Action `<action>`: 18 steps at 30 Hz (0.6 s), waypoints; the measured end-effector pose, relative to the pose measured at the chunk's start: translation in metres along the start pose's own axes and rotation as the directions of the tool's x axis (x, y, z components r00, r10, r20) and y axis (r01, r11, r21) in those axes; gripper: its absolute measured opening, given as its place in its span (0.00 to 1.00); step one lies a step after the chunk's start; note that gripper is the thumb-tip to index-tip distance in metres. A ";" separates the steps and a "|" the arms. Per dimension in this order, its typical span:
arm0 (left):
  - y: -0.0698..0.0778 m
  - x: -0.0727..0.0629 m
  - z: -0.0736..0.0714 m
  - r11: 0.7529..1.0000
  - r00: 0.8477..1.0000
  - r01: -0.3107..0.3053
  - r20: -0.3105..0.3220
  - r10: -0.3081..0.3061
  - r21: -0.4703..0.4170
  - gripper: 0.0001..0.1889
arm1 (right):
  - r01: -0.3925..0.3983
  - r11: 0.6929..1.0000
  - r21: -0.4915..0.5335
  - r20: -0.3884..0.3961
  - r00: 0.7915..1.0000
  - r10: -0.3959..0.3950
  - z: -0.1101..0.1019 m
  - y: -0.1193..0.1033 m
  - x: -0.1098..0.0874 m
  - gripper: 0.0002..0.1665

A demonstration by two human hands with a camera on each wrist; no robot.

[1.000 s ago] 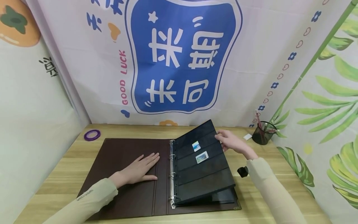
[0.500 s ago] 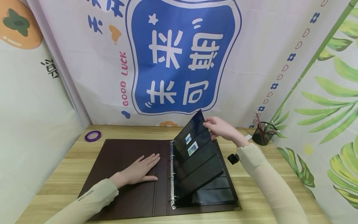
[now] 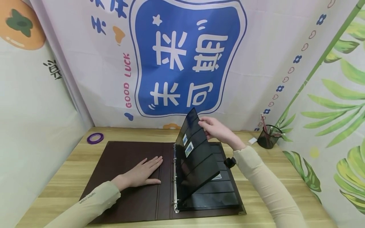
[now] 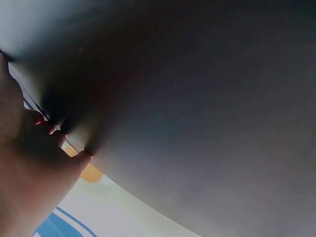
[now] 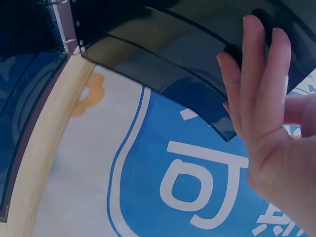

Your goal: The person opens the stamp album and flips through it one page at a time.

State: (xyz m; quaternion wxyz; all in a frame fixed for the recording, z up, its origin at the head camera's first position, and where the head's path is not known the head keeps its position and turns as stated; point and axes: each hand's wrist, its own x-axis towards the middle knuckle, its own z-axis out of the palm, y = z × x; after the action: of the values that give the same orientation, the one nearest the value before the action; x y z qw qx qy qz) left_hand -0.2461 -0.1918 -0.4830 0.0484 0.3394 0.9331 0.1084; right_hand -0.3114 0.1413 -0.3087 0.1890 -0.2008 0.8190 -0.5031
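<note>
The right hand (image 3: 218,129) pinches the outer edge of a black album page (image 3: 196,158), near its upper corner. The left hand (image 3: 141,172) is released: it rests palm down on the open brown binder cover (image 3: 122,158), fingers straight.

The held page stands raised and tilted, attached at its inner edge to the metal ring spine (image 3: 175,177). Two small stamps (image 3: 189,149) sit in its strips, one above the other. Beneath it, a second black page (image 3: 211,198) lies on the right side of the binder; a pale piece (image 3: 217,176) on that page is partly covered by the raised one.

The binder lies open on the wood-grain counter (image 3: 68,177). A purple ring (image 3: 89,139) lies beyond its upper left corner. At the rear right, a small white block (image 3: 252,141) lies just beside a black mesh pen holder (image 3: 265,139). A printed curtain (image 3: 111,79) hangs behind the counter.
</note>
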 end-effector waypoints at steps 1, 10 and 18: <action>0.000 0.000 0.000 1.000 1.000 0.001 0.000 -0.001 0.000 0.44 | 0.004 1.000 0.003 -0.001 1.000 -0.004 0.001 -0.001 0.000 0.20; 0.000 0.000 0.000 1.000 1.000 -0.007 -0.006 0.006 -0.011 0.45 | -0.010 0.998 -0.055 -0.080 0.997 0.006 0.016 -0.005 0.007 0.20; -0.002 0.002 -0.012 0.975 0.999 0.012 -0.026 -0.019 -0.222 0.47 | 0.035 0.994 0.099 -0.081 0.996 -0.027 0.035 0.011 0.007 0.28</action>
State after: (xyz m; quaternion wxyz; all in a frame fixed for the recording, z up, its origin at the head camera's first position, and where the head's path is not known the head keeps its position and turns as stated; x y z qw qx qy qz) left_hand -0.2512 -0.1940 -0.4714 0.0736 0.3231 0.9184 0.2163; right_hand -0.3004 0.1156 -0.3339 0.1582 -0.1837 0.7963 -0.5542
